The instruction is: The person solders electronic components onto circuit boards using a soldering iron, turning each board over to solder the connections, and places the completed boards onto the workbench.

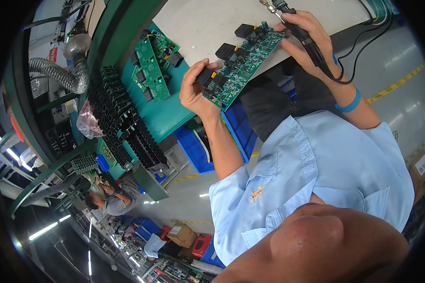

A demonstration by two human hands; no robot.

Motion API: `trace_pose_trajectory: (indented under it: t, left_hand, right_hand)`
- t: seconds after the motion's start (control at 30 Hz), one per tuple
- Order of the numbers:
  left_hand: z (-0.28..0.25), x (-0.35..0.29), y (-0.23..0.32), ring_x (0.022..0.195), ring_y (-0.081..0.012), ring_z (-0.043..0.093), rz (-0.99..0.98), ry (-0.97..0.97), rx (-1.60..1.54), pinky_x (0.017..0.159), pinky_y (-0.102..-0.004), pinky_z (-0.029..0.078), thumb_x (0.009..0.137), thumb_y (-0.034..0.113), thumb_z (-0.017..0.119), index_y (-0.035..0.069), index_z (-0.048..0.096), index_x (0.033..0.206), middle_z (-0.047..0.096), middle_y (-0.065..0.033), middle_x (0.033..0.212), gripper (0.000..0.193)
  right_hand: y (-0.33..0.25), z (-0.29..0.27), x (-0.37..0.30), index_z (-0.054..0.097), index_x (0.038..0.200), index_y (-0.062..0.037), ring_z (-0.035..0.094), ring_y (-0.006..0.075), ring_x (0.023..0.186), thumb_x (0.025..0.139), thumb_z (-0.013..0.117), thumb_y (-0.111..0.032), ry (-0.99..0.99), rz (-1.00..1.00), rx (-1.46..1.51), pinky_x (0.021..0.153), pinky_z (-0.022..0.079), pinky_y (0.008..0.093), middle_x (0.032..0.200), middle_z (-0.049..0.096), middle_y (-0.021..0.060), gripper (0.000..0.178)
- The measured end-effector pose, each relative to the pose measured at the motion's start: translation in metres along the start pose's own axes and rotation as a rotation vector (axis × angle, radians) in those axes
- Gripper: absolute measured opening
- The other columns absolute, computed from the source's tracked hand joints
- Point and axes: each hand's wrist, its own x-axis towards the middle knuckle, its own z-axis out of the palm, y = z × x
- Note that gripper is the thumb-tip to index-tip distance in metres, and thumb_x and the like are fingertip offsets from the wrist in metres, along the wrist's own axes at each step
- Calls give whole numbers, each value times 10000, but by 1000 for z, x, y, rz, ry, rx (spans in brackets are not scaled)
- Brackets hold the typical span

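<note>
A long green circuit board [243, 75] with black block-shaped parts and small yellow pieces slants between my two hands, above the bench edge. My left hand [198, 92] is closed on the board's near-left end, its fingers around the edge beside a black block. In my right hand [311, 40] lies a black-handled soldering iron [308, 46], its metal end pointing up and away from me. The thumb and fingertips of that hand also touch the board's far-right end. A black cable [363, 56] loops from the iron's handle. Part of the right palm is hidden behind the handle.
More green circuit boards [153, 70] lie on the teal mat [179, 113] to the left. Past them stands a dense row of black parts [127, 122]. Blue bins [193, 148] sit below the bench edge. A green post [113, 33] rises at left; a co-worker [118, 200] is farther off.
</note>
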Motion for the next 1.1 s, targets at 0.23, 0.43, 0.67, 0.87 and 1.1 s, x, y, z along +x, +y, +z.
trace_pose_trajectory:
  t: [0.23, 0.43, 0.67, 0.87, 1.1]
  left_hand:
    - [1, 2, -5, 893, -249, 727, 7, 4, -56, 829, -346, 616, 732, -135, 761, 12, 692, 1125, 729, -151, 1108, 425]
    - [0, 7, -4, 861, -221, 710, -19, -30, -10, 800, -314, 594, 659, -160, 769, 12, 721, 1081, 734, -130, 1071, 459]
    - [0, 8, 6, 849, -198, 693, 40, -116, 48, 777, -298, 554, 632, -159, 744, 25, 736, 1083, 740, -107, 1037, 488]
    - [0, 10, 3, 837, -198, 689, 27, -145, 108, 774, -293, 544, 651, -146, 737, 25, 749, 1082, 755, -93, 1003, 464]
    - [-7, 13, 3, 837, -193, 687, -58, -222, 92, 785, -294, 541, 651, -145, 728, 11, 754, 1104, 770, -76, 987, 480]
  right_hand:
    - [-2, -1, 3, 564, 1377, 2, 724, 272, 1054, 823, 701, 141, -42, 38, -70, 947, 568, 336, 1323, 553, 161, 587]
    - [-4, 3, 3, 550, 1390, 4, 713, 268, 1066, 813, 713, 134, -38, 102, -146, 936, 568, 338, 1307, 564, 159, 614]
    - [-15, 12, 6, 570, 1373, 2, 703, 241, 1065, 804, 718, 130, 75, 133, -208, 924, 564, 318, 1273, 593, 141, 601]
    - [-24, 14, 12, 605, 1345, -12, 695, 200, 1057, 837, 687, 114, 71, 85, -195, 926, 558, 295, 1245, 620, 110, 530]
    - [-25, 21, 13, 619, 1343, -34, 692, 177, 1046, 859, 678, 87, 88, 181, -108, 916, 551, 273, 1233, 632, 79, 502]
